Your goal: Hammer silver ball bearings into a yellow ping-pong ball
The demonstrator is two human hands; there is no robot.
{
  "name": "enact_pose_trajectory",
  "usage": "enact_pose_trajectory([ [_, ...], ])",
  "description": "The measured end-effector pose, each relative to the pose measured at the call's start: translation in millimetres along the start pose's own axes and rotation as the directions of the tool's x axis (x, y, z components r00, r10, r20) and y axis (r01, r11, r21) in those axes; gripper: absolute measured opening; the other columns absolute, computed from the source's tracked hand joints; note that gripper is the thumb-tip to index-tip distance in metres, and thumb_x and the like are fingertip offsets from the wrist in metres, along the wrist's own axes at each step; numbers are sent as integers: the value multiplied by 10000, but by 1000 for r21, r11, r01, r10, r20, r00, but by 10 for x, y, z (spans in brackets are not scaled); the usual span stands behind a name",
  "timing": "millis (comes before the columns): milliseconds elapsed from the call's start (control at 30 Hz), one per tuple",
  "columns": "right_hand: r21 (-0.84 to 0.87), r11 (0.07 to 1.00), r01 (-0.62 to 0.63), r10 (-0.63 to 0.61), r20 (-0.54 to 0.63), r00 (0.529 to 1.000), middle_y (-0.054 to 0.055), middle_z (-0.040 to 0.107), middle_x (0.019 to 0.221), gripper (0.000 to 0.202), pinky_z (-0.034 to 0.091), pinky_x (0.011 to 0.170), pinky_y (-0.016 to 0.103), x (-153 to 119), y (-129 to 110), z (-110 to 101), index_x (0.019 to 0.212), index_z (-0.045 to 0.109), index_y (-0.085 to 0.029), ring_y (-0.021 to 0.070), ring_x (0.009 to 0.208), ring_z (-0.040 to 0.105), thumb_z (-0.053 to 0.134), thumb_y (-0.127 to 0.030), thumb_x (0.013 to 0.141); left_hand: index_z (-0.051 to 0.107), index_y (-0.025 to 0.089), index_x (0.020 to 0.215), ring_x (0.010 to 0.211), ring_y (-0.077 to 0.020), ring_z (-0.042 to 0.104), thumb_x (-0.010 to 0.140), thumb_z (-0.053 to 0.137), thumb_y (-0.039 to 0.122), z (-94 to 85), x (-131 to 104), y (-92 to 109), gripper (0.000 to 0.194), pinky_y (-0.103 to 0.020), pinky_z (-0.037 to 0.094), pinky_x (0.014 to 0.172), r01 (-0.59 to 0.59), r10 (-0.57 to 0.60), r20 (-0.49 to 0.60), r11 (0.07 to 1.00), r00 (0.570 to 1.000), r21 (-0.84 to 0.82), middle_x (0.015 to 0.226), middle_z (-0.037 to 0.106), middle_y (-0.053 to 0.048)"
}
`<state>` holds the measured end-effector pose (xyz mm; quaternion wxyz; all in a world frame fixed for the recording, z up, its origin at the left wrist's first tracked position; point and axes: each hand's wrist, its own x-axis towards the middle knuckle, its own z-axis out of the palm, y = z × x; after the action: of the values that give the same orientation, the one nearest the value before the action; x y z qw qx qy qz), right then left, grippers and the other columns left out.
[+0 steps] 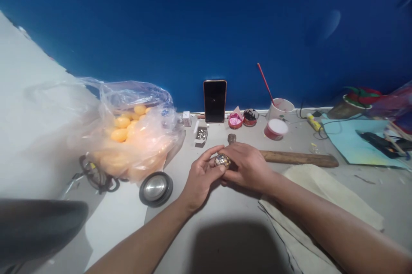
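A small round ball with a shiny gold and silver studded surface is held between my two hands above the grey table. My left hand wraps round it from the left, its thumb along the lower edge. From the right, my right hand closes against the ball, its fingers bent over the top and side. Just behind my hands lies a hammer, its metal head partly in view and its wooden handle running to the right. A small open box of shiny pieces stands behind my left hand.
Left, a plastic bag holds yellow egg-shaped objects; a round metal lid lies nearer. A phone leans on the blue wall. Rightward are small pots, a white-topped tub, a cup with a red stick and pale cloth.
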<state>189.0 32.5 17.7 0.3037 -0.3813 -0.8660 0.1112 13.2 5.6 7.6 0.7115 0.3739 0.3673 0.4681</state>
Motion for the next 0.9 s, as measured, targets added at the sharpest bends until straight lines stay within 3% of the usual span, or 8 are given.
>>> enact_pose_trajectory([
  [233, 77, 997, -14, 12, 28, 1000, 54, 716, 828, 250, 394, 710, 320, 15, -7, -52, 905, 653, -179, 200, 748, 599, 744, -412, 906, 464, 134, 1506, 605, -223, 706, 943, 661, 440, -43, -7, -10, 671, -377, 585, 658, 12, -13, 101, 1000, 995, 8, 710, 717, -47],
  [367, 49, 998, -29, 28, 21, 999, 65, 723, 837, 262, 404, 700, 329, 9, 6, -54, 920, 663, -178, 208, 749, 611, 714, -435, 926, 479, 128, 1511, 574, -227, 705, 977, 591, 525, -80, 31, -60, 674, -367, 575, 614, -26, 25, 111, 1000, 993, 12, 729, 724, -68],
  [567, 16, 994, -107, 107, -26, 994, 60, 731, 824, 233, 441, 711, 340, 10, -17, -37, 944, 697, -191, 221, 758, 645, 787, -389, 860, 652, 112, 1288, 586, -141, 636, 922, 684, 537, -98, 90, -95, 562, -299, 557, 583, -66, 66, -2, 998, 998, 7, 857, 708, -65],
  [767, 106, 989, -106, 109, -20, 994, 59, 742, 950, 217, 477, 785, 360, 11, -17, -27, 1069, 694, -206, 240, 894, 658, 766, -216, 864, 591, 161, 1197, 573, -114, 636, 818, 834, 446, -39, 60, -35, 533, -269, 545, 602, -52, 52, -15, 999, 999, -15, 886, 719, -37],
  [900, 215, 972, -90, 107, -69, 992, 52, 719, 950, 219, 493, 796, 358, 17, 23, -28, 1047, 684, -213, 224, 893, 638, 784, -203, 853, 597, 145, 1022, 640, -146, 660, 841, 793, 509, -44, 70, -7, 451, -267, 540, 582, -23, 25, 19, 994, 1000, -105, 898, 731, -82],
])
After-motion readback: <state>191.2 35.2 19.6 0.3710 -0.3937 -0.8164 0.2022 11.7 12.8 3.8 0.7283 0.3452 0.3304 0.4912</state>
